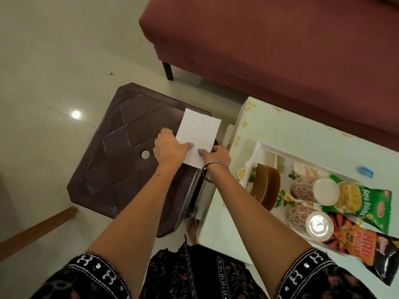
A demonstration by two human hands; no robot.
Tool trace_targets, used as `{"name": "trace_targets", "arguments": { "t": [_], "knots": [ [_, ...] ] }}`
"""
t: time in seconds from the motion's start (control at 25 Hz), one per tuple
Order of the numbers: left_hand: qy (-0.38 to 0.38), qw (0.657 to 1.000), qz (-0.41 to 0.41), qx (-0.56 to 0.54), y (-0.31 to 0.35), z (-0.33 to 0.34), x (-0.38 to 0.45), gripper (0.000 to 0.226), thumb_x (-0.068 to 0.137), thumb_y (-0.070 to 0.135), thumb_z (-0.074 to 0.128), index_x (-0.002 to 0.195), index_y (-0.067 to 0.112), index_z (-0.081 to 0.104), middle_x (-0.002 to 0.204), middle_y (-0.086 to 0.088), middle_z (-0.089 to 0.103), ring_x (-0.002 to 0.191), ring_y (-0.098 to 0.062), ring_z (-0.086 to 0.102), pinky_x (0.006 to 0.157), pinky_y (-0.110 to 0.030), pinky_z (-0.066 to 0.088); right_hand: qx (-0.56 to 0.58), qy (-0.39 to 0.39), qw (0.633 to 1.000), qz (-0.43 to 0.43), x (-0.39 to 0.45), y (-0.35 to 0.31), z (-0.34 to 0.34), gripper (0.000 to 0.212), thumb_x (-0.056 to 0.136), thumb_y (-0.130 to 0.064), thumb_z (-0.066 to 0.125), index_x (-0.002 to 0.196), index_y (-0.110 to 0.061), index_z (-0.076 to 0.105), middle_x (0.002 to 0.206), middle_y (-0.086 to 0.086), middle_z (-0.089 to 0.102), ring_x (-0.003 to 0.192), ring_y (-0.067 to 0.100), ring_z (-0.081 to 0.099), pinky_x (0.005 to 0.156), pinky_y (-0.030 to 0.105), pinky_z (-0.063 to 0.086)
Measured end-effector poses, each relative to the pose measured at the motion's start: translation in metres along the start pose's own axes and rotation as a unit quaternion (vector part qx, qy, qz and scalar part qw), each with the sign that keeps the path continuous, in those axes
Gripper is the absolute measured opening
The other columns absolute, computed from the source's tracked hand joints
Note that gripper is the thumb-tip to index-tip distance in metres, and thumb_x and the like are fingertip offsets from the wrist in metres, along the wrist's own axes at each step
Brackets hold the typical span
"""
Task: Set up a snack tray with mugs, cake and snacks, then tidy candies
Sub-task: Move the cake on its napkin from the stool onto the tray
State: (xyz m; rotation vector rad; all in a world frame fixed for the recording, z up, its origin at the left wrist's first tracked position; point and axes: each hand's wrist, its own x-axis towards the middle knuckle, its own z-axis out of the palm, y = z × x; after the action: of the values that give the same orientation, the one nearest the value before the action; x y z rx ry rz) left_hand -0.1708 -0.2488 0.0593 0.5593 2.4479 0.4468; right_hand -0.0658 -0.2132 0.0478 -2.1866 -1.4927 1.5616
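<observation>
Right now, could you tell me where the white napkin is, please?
In the head view the white napkin is centre frame, held by both hands above the dark brown stool, left of the pale table.

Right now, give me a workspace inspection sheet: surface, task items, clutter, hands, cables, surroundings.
Surface: pale table, stained near its edge; white tray on it.
Task items: two patterned mugs lying on their sides in the tray, brown bowls, Soya Sticks packet, Mad Angles packet.
Clutter: blue scrap on the table.
Hands: left hand and right hand both pinch a white napkin over a brown stool.
Cables: nothing seen.
Surroundings: maroon sofa, tiled floor.
</observation>
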Motion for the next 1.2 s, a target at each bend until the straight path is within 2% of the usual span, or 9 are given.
{"name": "trace_targets", "arguments": {
  "t": [0.12,0.2,0.32,0.48,0.64,0.92,1.0,1.08,1.2],
  "knots": [
    [-0.049,0.998,0.03,-0.028,0.002,-0.002,-0.005,0.033,0.077,0.024,0.072,0.101,0.005,0.062,0.109,-0.014,0.066,0.09,-0.024,0.06,0.068,-0.029,0.045,-0.014,-0.048,0.999,-0.012,-0.001,0.0,-0.01,0.039,0.08,-0.028,0.067,0.111,-0.005,0.059,0.113,0.011,0.066,0.095,0.027,0.062,0.072,0.028,0.045],
    [-0.066,0.996,0.056,-0.028,0.006,-0.002,-0.018,0.02,0.081,0.021,0.067,0.094,0.006,0.064,0.104,-0.013,0.068,0.082,-0.02,0.057,0.064,-0.028,0.043,-0.018,-0.079,0.996,-0.026,-0.006,0.001,-0.023,0.034,0.084,-0.025,0.063,0.113,-0.007,0.057,0.115,0.012,0.064,0.102,0.03,0.061,0.082,0.033,0.051],
    [-0.091,0.991,0.092,-0.037,0.018,0.01,-0.053,0.02,0.084,0.021,0.06,0.099,0.009,0.066,0.103,-0.012,0.069,0.088,-0.027,0.062,0.075,-0.035,0.053,-0.088,-0.033,0.993,-0.077,-0.021,0.017,-0.052,0.023,0.088,-0.026,0.056,0.105,-0.011,0.053,0.115,0.012,0.062,0.103,0.032,0.059,0.081,0.029,0.045],
    [-0.167,0.973,0.158,-0.024,0.039,0.048,-0.109,0.029,0.084,0.016,0.055,0.111,0.011,0.063,0.109,-0.012,0.067,0.097,-0.029,0.061,0.084,-0.035,0.051,-0.073,0.041,0.995,-0.047,-0.038,0.063,-0.102,0.019,0.087,-0.02,0.056,0.102,-0.008,0.052,0.105,0.015,0.064,0.094,0.035,0.062,0.081,0.042,0.053],
    [-0.228,0.96,0.162,-0.015,0.053,0.091,-0.158,0.042,0.086,0.013,0.053,0.128,0.013,0.052,0.122,-0.012,0.06,0.107,-0.029,0.057,0.093,-0.035,0.049,-0.048,0.103,0.993,-0.01,-0.049,0.11,-0.142,0.022,0.086,-0.011,0.054,0.107,-0.008,0.055,0.097,0.013,0.067,0.079,0.028,0.058,0.065,0.027,0.04],
    [-0.21,0.963,0.167,0.013,0.055,0.133,-0.194,0.029,0.083,0.004,0.058,0.11,0.01,0.064,0.107,-0.013,0.068,0.095,-0.031,0.062,0.088,-0.033,0.05,-0.064,0.078,0.995,0.006,-0.045,0.152,-0.157,0.041,0.083,0.001,0.051,0.122,-0.01,0.054,0.112,0.017,0.063,0.101,0.031,0.058,0.074,0.027,0.04],
    [-0.2,0.967,0.155,0.014,0.05,0.138,-0.197,0.024,0.081,0.003,0.059,0.104,0.007,0.066,0.101,-0.015,0.069,0.089,-0.029,0.063,0.08,-0.028,0.049,-0.073,0.076,0.994,-0.001,-0.044,0.157,-0.154,0.045,0.081,0.003,0.051,0.123,-0.011,0.053,0.116,0.02,0.058,0.102,0.032,0.055,0.079,0.029,0.041],
    [-0.19,0.972,0.14,-0.004,0.048,0.14,-0.199,0.019,0.08,0.003,0.062,0.099,0.005,0.066,0.097,-0.014,0.069,0.087,-0.028,0.064,0.078,-0.029,0.05,-0.07,0.088,0.994,-0.001,-0.042,0.161,-0.15,0.042,0.079,0.004,0.053,0.118,-0.008,0.051,0.111,0.019,0.057,0.092,0.03,0.053,0.073,0.029,0.039],
    [-0.176,0.976,0.126,-0.032,0.044,0.145,-0.199,0.013,0.079,0.005,0.066,0.092,0.005,0.066,0.092,-0.012,0.07,0.083,-0.027,0.065,0.073,-0.027,0.048,-0.063,0.107,0.992,0.024,-0.039,0.167,-0.145,0.025,0.079,0.0,0.059,0.1,-0.008,0.052,0.088,0.008,0.06,0.081,0.027,0.057,0.062,0.026,0.035]
  ]
}}
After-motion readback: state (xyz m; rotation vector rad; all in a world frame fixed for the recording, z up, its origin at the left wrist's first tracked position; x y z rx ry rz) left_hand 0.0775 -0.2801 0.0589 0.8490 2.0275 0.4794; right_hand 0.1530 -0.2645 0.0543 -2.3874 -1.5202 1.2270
